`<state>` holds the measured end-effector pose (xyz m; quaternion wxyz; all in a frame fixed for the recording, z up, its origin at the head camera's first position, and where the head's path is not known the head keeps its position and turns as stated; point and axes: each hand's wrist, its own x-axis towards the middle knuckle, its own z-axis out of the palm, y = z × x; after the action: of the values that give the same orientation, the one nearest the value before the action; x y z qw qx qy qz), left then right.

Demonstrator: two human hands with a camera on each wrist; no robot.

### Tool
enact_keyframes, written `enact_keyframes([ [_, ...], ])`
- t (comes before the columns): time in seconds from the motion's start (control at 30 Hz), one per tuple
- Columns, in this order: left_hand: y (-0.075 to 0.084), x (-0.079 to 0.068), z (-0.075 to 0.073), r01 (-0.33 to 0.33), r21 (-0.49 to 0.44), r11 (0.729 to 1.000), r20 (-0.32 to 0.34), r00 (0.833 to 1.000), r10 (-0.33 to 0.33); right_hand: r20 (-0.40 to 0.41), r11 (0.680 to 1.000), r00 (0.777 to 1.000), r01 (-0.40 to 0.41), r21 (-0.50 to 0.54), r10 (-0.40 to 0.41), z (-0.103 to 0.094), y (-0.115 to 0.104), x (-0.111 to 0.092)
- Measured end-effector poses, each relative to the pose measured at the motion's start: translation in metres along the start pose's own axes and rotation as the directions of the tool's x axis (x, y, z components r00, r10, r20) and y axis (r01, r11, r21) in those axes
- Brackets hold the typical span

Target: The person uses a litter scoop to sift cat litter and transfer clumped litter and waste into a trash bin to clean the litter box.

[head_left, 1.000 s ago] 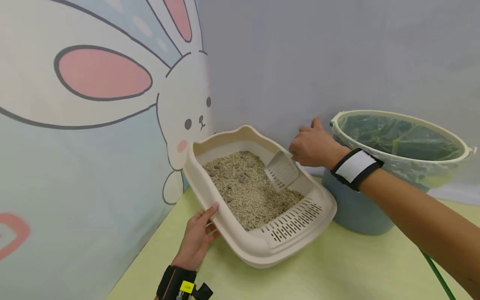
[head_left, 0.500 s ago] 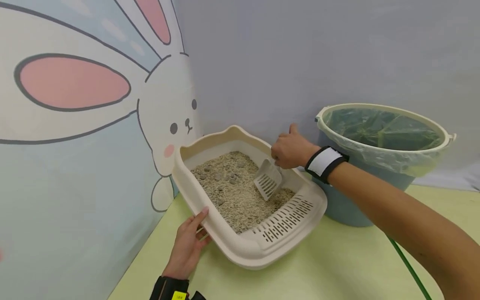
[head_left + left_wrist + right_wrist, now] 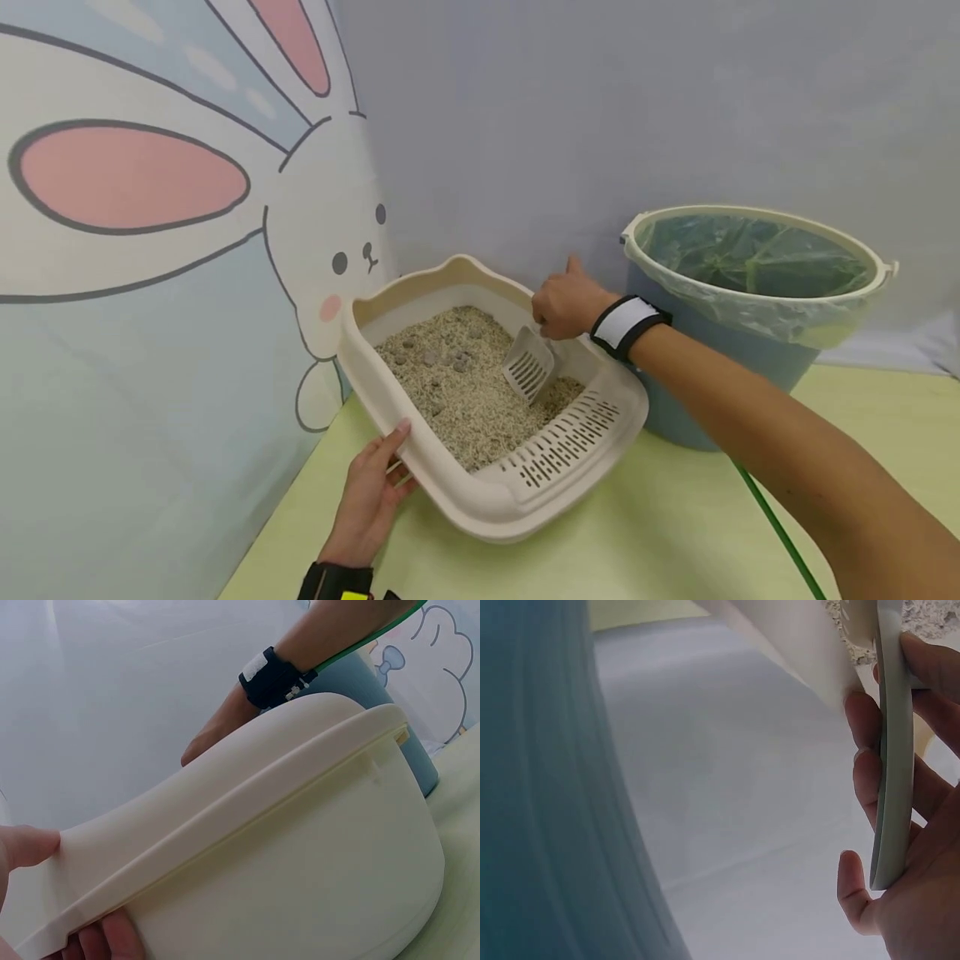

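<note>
A cream litter box (image 3: 480, 500) holds beige granular litter (image 3: 480, 417) with several grey clumps toward its far left. My left hand (image 3: 367, 500) grips the near left rim, thumb on top and fingers curled beneath, as the left wrist view shows. My right hand (image 3: 566, 304) holds a slotted litter scoop (image 3: 529, 367) over the right side of the box. Its slotted head is tilted down, with the lower edge at the litter. In the right wrist view the fingers wrap the scoop's pale handle (image 3: 895, 765).
A blue bucket (image 3: 682, 417) with a cream rim and clear bag liner stands right of the box, close to my right wrist. A wall with a rabbit drawing (image 3: 330, 250) rises at left, a grey wall behind. A green cord (image 3: 780, 533) hangs beneath my right forearm.
The head view has shifted, so everything sits further left in it. The scoop has moved lower toward the litter and its slotted face shows more. My left hand keeps its hold on the rim.
</note>
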<state>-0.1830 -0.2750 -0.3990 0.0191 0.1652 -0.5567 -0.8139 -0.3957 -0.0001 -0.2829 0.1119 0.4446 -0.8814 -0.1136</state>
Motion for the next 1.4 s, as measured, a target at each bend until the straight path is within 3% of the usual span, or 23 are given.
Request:
enact_keyframes([
  [0.2, -0.001, -0.003, -0.005, -0.004, -0.012, 1.000, -0.009, 1.000, 0.003, 0.029, 0.994, 1.000, -0.016, 0.112, 0.013, 0.004, -0.007, 0.013],
  [0.53, -0.003, -0.002, -0.006, -0.010, -0.017, 1.000, 0.000, 1.000, 0.010, 0.238, 0.964, 0.969, -0.127, 0.235, 0.070, 0.007, -0.019, 0.029],
  [0.87, -0.001, -0.001, -0.004, -0.019, -0.026, 0.999, 0.011, 1.000, 0.019, 0.246, 0.956, 0.967, -0.137, 0.259, 0.072, 0.008, -0.025, 0.039],
  [1.1, -0.001, 0.000, -0.002, -0.011, -0.013, 1.000, 0.006, 1.000, 0.011, 0.180, 0.939, 0.984, -0.070, 0.337, 0.008, 0.021, -0.041, 0.043],
  [1.4, -0.002, 0.002, 0.000, -0.021, -0.023, 1.000, 0.014, 1.000, 0.022, 0.140, 0.926, 0.990, -0.063, 0.373, 0.011, 0.028, -0.051, 0.045],
])
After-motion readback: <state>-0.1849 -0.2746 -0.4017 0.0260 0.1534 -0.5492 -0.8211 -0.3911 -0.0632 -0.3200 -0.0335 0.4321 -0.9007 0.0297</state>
